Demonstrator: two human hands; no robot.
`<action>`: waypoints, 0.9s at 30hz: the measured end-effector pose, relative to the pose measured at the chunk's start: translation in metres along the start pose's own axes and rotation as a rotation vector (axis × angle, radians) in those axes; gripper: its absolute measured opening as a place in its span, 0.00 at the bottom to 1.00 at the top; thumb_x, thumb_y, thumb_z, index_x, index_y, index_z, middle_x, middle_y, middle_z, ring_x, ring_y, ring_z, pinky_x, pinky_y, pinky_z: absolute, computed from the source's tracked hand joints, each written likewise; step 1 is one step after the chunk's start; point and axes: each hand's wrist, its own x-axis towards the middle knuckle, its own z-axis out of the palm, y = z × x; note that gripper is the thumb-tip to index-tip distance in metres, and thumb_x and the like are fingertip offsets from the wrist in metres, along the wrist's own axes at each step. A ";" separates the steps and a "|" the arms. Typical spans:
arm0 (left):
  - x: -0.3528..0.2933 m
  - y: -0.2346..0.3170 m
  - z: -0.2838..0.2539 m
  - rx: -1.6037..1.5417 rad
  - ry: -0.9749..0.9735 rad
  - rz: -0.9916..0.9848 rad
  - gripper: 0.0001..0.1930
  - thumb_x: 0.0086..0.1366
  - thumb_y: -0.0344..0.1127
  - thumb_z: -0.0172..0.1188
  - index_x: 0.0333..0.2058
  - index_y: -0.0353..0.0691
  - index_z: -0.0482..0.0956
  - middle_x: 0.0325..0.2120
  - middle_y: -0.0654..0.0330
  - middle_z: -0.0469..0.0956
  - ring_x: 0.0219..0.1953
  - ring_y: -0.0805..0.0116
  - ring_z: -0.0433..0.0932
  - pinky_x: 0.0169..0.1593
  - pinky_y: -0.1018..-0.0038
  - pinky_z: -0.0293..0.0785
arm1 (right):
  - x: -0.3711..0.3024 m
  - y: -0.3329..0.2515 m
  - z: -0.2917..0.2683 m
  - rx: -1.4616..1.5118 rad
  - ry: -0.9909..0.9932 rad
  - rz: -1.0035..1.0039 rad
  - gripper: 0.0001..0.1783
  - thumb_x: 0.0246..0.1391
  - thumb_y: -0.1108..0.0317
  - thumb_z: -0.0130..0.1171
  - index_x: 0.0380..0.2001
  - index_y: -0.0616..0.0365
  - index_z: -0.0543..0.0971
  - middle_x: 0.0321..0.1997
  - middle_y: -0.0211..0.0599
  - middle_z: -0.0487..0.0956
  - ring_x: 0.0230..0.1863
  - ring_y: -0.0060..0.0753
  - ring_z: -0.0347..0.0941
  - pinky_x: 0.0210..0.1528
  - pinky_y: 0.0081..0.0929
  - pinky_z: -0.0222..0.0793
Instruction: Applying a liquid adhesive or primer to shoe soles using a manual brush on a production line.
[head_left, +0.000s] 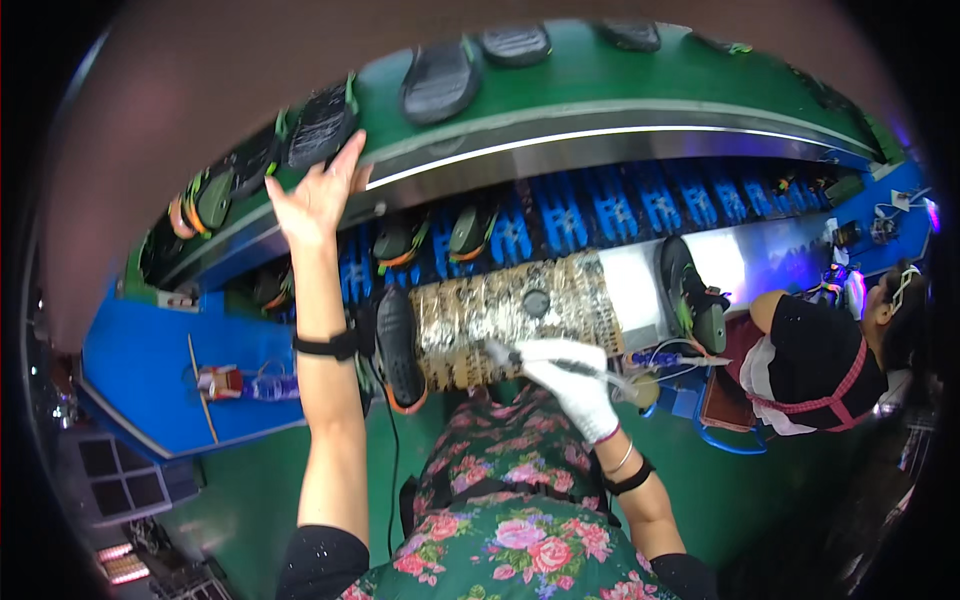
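My bare left hand [318, 195] reaches up to the edge of the green conveyor belt, thumb and fingers apart. Its fingertips are beside a black shoe sole [322, 128] on the belt; whether they touch it I cannot tell. My right hand [570, 378], in a white glove, is closed around a thin brush [505, 353], blurred, above the worktop covered in brown tape [465, 315]. A black sole with an orange edge [398, 340] stands at the worktop's left end, beside my left forearm. At its right lies a dark shoe [690, 290].
Beyond the worktop runs a lower row of blue racks [610, 210] with shoes [470, 232] on some. More soles [440, 80] lie along the upper belt. A blue side table [150, 350] is at left. A co-worker [815, 350] sits close at right. A round dark knob [537, 302] is on the worktop.
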 end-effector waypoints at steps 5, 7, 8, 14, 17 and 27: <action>-0.022 -0.055 -0.014 0.266 0.011 0.170 0.46 0.76 0.60 0.49 0.76 0.32 0.41 0.76 0.31 0.45 0.76 0.34 0.53 0.76 0.43 0.55 | -0.015 0.018 -0.008 -0.003 0.051 0.010 0.11 0.53 0.80 0.71 0.42 0.66 0.89 0.45 0.44 0.89 0.44 0.30 0.85 0.51 0.27 0.80; -0.017 -0.079 0.001 1.075 -0.011 0.332 0.44 0.70 0.53 0.63 0.75 0.38 0.54 0.71 0.33 0.57 0.70 0.37 0.64 0.71 0.50 0.67 | -0.016 0.017 -0.009 -0.002 0.043 -0.015 0.11 0.54 0.80 0.70 0.42 0.66 0.89 0.46 0.45 0.89 0.45 0.31 0.85 0.52 0.28 0.80; -0.017 -0.096 0.016 1.520 -0.013 0.429 0.43 0.67 0.50 0.68 0.74 0.41 0.58 0.69 0.35 0.62 0.68 0.39 0.68 0.68 0.54 0.71 | -0.017 0.015 -0.009 0.016 0.041 -0.013 0.11 0.54 0.81 0.70 0.42 0.66 0.89 0.46 0.45 0.89 0.45 0.31 0.85 0.52 0.28 0.80; 0.041 -0.099 0.000 1.530 -0.034 0.401 0.13 0.65 0.35 0.72 0.46 0.44 0.80 0.28 0.64 0.79 0.38 0.68 0.83 0.38 0.72 0.85 | -0.020 0.015 -0.018 0.016 0.117 -0.060 0.12 0.55 0.80 0.69 0.44 0.64 0.89 0.47 0.41 0.89 0.46 0.29 0.85 0.53 0.28 0.80; 0.005 -0.062 -0.016 1.411 -0.296 0.624 0.09 0.69 0.25 0.65 0.45 0.39 0.75 0.45 0.60 0.73 0.48 0.65 0.81 0.45 0.62 0.87 | -0.025 0.016 -0.028 0.025 0.191 -0.117 0.12 0.55 0.79 0.69 0.44 0.64 0.89 0.46 0.41 0.89 0.46 0.28 0.84 0.53 0.29 0.80; -0.136 0.039 -0.045 0.972 0.308 0.623 0.18 0.77 0.42 0.55 0.58 0.39 0.75 0.52 0.53 0.81 0.52 0.59 0.83 0.56 0.60 0.82 | -0.051 -0.009 -0.079 -0.054 0.315 -0.310 0.14 0.55 0.81 0.64 0.45 0.70 0.86 0.48 0.51 0.87 0.42 0.34 0.85 0.47 0.28 0.82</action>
